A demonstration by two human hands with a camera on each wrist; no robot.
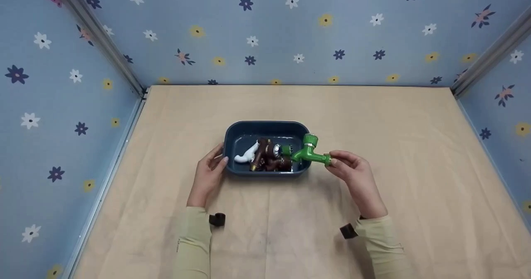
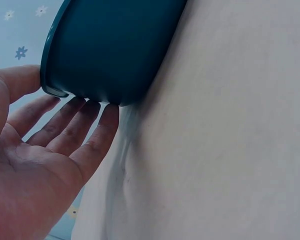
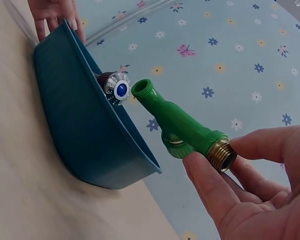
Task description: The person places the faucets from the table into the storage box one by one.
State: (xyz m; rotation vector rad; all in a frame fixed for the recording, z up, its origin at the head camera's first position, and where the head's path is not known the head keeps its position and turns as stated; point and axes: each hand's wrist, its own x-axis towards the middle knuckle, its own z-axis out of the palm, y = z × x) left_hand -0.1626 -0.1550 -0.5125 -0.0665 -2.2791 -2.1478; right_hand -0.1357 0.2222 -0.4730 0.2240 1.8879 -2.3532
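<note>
A dark blue plastic basin (image 1: 265,174) stands on the table. My left hand (image 1: 208,174) holds its left end, thumb at the rim and the other fingertips against the outer wall, as the left wrist view shows. My right hand (image 1: 352,175) pinches a green tap (image 1: 309,153) by its brass threaded end (image 3: 222,155). The tap hangs over the basin's right rim, its spout pointing inward. Inside lie brown taps (image 1: 261,156), a white curved piece (image 1: 247,153) and a green piece (image 1: 286,149). A silver knob with a blue centre (image 3: 117,89) shows above the rim.
A beige cloth (image 1: 265,221) covers the table under the basin. Blue flower-patterned panels (image 1: 274,34) rise at the back and both sides, joined by grey metal posts (image 1: 99,38). Black wrist mounts (image 1: 348,231) stick out from both sleeves.
</note>
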